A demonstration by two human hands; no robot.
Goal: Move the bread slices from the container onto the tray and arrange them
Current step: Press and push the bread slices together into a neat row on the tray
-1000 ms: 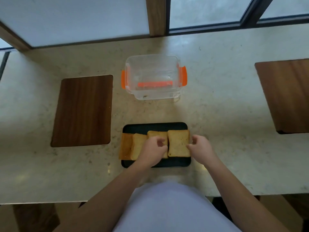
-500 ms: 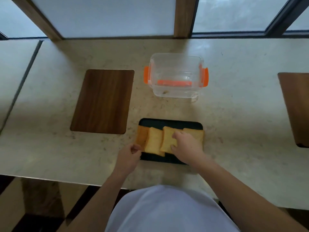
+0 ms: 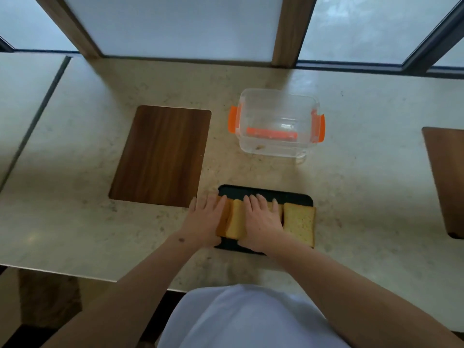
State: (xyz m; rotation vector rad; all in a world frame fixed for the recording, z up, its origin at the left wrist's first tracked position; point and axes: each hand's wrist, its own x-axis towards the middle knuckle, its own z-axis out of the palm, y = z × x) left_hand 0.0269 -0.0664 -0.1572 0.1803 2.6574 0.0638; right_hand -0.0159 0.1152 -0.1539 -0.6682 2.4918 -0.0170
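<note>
On the dark tray [image 3: 266,192], directly under both palms, the row of bread slices [image 3: 300,226] is being squared up. Half a second ago the left hand [image 3: 204,219] was curled at the tray's left edge and the right hand [image 3: 262,223] rested with bent fingers on the middle of the row; now both lie flat with fingers spread, pinching nothing. The left palm covers the leftmost slice at the tray's left end, and the right palm presses the slice next to the overlapped one that shows between the two hands. Just outside the right hand, the rightmost slice lies uncovered and flat, its near corner over the tray's edge. That slice sat partly under the right hand half a second ago, so the hand has shifted inward along the row. Beyond the fingertips, well apart from the tray, the clear container [image 3: 277,123] with orange clips stands open and holds no slice, only what looks like a crumb. I judge the transfer done and the work now pure arranging: the slices between the hands overlap, so the flat press probably aims to level or spread them. Left of the left hand a wooden board [image 3: 160,154] lies unused on the counter [image 3: 364,197].
</note>
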